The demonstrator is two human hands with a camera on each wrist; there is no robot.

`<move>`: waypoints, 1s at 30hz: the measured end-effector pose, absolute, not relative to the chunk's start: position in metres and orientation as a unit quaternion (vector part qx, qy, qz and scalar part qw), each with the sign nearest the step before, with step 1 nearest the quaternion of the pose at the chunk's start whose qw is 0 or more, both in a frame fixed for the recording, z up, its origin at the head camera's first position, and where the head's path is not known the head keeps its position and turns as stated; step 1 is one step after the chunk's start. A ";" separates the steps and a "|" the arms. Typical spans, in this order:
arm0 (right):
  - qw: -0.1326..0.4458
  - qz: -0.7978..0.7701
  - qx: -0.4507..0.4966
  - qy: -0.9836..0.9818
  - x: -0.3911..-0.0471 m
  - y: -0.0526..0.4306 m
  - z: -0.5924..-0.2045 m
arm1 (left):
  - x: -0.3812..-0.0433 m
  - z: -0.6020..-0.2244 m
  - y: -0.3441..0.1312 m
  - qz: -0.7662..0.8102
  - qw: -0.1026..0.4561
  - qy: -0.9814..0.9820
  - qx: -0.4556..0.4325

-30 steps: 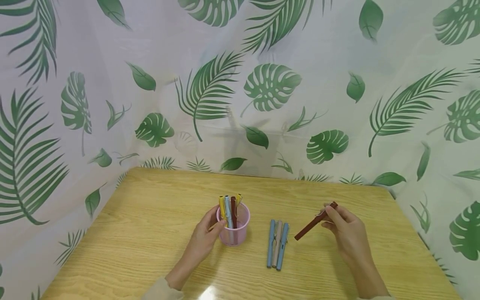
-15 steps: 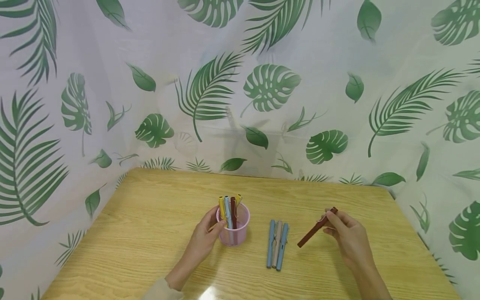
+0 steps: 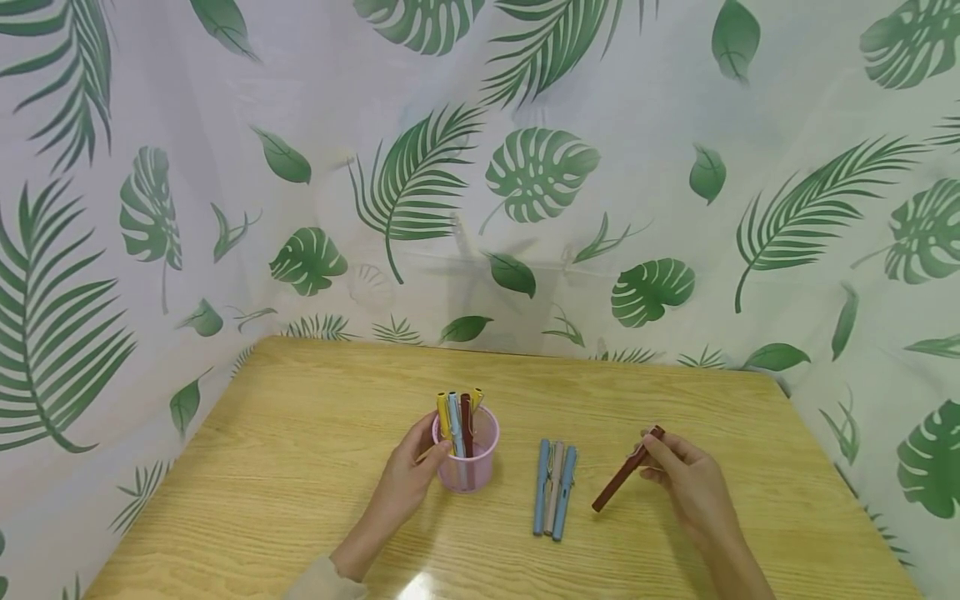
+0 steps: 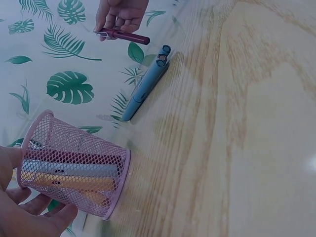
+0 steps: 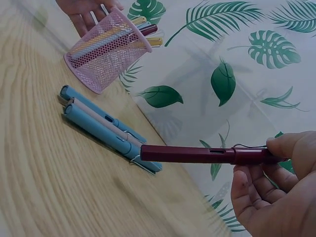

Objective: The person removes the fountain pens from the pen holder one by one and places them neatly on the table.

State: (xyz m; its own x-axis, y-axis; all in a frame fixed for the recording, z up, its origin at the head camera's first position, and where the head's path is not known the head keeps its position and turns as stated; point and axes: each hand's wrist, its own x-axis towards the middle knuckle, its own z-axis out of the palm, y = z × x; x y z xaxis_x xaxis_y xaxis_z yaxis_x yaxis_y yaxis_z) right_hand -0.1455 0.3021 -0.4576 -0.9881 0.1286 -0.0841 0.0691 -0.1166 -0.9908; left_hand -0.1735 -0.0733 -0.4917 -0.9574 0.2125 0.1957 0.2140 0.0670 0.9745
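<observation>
A pink mesh pen cup (image 3: 467,475) stands upright on the table, and my left hand (image 3: 408,471) grips its left side, thumb at the rim. Inside it lean two yellow pens, a light blue pen (image 3: 454,421) and a dark red pen (image 3: 467,425). My right hand (image 3: 693,483) pinches another dark red pen (image 5: 192,154) near its clip end, the other end slanting down to the left. Between the hands, two blue pens (image 3: 541,492) lie on the table with a grey-beige pen (image 3: 555,490) between them, side by side.
The wooden table (image 3: 315,400) reaches back to a white curtain (image 3: 562,292) printed with green leaves, which also hangs along both sides. A bright light reflection shows at the table's near edge.
My right hand has come slightly nearer and to the left, and the dark red pen in it has tilted more steeply. The left hand, the cup and the lying pens stay put.
</observation>
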 end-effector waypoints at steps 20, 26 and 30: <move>-0.022 0.692 -0.097 -0.715 -0.147 0.289 -0.477 | -0.173 -0.491 -0.074 -0.666 -0.002 -0.731 -0.146; -0.033 0.684 -0.120 -0.718 -0.147 0.283 -0.481 | -0.174 -0.491 -0.073 -0.665 -0.003 -0.733 -0.142; -0.037 0.667 -0.132 -0.732 -0.147 0.279 -0.482 | -0.173 -0.491 -0.073 -0.667 -0.005 -0.732 -0.143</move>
